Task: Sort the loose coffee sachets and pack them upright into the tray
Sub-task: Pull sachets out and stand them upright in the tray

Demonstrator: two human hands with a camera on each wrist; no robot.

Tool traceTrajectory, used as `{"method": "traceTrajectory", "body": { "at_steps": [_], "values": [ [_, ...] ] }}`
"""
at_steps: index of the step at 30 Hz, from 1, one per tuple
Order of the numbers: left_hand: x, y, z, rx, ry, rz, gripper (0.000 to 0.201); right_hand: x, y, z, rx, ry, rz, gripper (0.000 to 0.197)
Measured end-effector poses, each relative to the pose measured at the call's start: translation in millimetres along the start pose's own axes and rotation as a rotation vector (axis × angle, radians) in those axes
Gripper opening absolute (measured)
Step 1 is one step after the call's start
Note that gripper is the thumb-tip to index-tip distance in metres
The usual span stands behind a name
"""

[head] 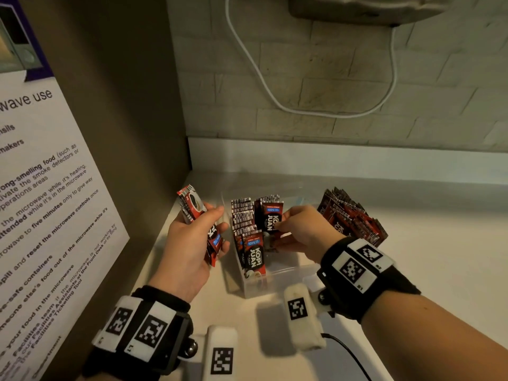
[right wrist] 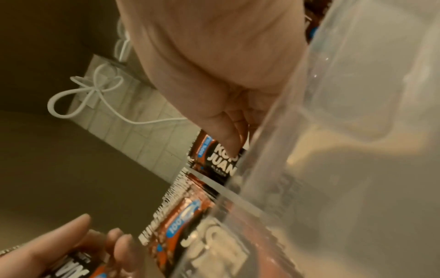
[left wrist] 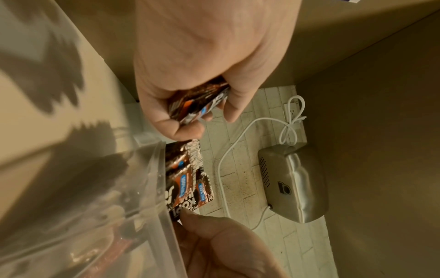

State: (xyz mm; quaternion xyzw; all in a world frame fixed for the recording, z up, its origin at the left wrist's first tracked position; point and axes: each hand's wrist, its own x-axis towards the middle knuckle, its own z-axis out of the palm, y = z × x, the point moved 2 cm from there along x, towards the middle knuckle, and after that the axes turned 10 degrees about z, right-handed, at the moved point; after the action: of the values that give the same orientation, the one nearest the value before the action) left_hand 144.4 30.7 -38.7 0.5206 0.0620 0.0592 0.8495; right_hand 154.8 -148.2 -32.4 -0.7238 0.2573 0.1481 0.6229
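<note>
Head view, nearest first: the left hand (head: 189, 243) has its grip curled round a bundle (head: 199, 224) of sachets, held just left of the clear tray (head: 277, 284) on the bench (head: 412, 284). Inside the tray stand upright sachets (head: 247, 229) — the right hand (head: 299, 229) pinches one sachet (head: 270, 218) among them. Farther right, a loose pile (head: 351, 218) lies on the bench — apart from the tray.

**Pantry nook: setting**

Back wall (head: 357, 78) of pale brick-pattern tile, dimly lit in warm light. White cord (head: 264, 86) hanging in a loop down the tile from a grey metal appliance (head: 365, 9) mounted high. White counter (head: 412, 270) with a low white upstand (head: 330, 158) along the tile. Olive side panel (head: 110, 105) at left, bearing a printed microwave-use notice (head: 49, 215).
</note>
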Motion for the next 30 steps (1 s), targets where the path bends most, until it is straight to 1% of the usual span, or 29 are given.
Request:
{"method": "traceTrajectory", "body": {
  "at_steps": [5,10,16,21,27,30],
  "values": [
    [1,0,-3,-0.004,0.005,-0.011,0.015,10,2,4,-0.004,0.076,-0.057,0.018],
    [2,-1,-5,-0.004,0.000,-0.019,0.014,16,4,4,-0.001,0.132,-0.077,0.022],
    [3,-3,-6,0.001,-0.007,-0.023,0.015,23,6,6,0.003,0.140,-0.075,0.021],
    [2,-1,-5,0.009,-0.044,-0.025,0.019,25,8,6,0.010,0.140,-0.079,0.022],
    [0,1,-4,0.002,-0.060,-0.033,0.019,29,11,5,0.015,0.147,-0.092,0.024],
    [-2,4,-3,-0.036,-0.080,-0.043,0.017,31,12,5,0.011,0.146,-0.103,0.024]
  ]
}}
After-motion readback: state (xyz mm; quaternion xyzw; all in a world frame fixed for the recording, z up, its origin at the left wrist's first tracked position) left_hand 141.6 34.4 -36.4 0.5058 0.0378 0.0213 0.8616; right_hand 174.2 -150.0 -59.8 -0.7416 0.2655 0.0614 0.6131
